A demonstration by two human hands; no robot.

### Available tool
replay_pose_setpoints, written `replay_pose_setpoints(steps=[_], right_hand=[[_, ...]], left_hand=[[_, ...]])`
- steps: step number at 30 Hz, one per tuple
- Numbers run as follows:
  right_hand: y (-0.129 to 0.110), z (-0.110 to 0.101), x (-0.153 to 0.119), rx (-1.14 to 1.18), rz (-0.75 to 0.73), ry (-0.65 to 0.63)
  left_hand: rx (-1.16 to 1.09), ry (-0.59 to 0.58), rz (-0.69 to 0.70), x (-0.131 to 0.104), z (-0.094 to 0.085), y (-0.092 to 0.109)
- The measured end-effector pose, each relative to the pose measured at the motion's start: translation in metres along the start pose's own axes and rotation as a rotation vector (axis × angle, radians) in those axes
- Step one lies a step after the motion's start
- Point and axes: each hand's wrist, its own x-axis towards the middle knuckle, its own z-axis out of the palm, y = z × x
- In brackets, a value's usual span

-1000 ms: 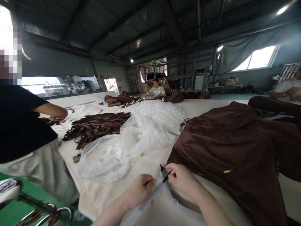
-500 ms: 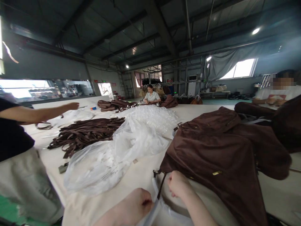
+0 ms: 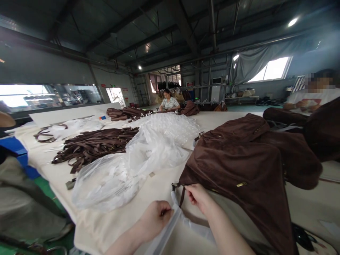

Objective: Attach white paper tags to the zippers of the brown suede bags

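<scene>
A dark brown bag [image 3: 233, 173] lies on the table in front of me, a small gold zip pull on its face. At its near left corner a dark buckle [image 3: 174, 186] joins a thin brown strap [image 3: 182, 198]. My right hand [image 3: 198, 197] is closed with its fingertips pinching the top of this strap, just beside the buckle. Lower and to the left, my left hand [image 3: 156, 216] is closed on the edge of a translucent white plastic strip [image 3: 170, 226], which runs up towards the buckle. Another stretch of the white plastic curves below my right wrist.
A clear plastic bag [image 3: 106, 184] with white pieces lies left of my hands. Behind it is a heap of brown straps [image 3: 98, 143]. More brown bags [image 3: 300, 156] lie at the right. A person [image 3: 169, 102] sits across the table, another [image 3: 313, 95] at far right.
My right hand has come up to the strap beside the buckle and pinches it. The left hand stays by the plastic strip. The person at the left has moved mostly out of view.
</scene>
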Motion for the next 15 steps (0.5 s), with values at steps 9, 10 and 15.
replay_pose_setpoints(steps=[9,10,15], right_hand=[[-0.004,0.001,-0.003,0.128,-0.013,-0.023],[-0.004,0.001,-0.003,0.129,-0.01,-0.017],[-0.004,0.0,-0.002,0.135,0.004,-0.01]], left_hand=[[-0.004,0.151,0.03,0.025,0.003,0.003],[0.012,0.154,0.033,0.029,0.002,0.005],[0.133,0.063,0.042,0.033,-0.007,0.017]])
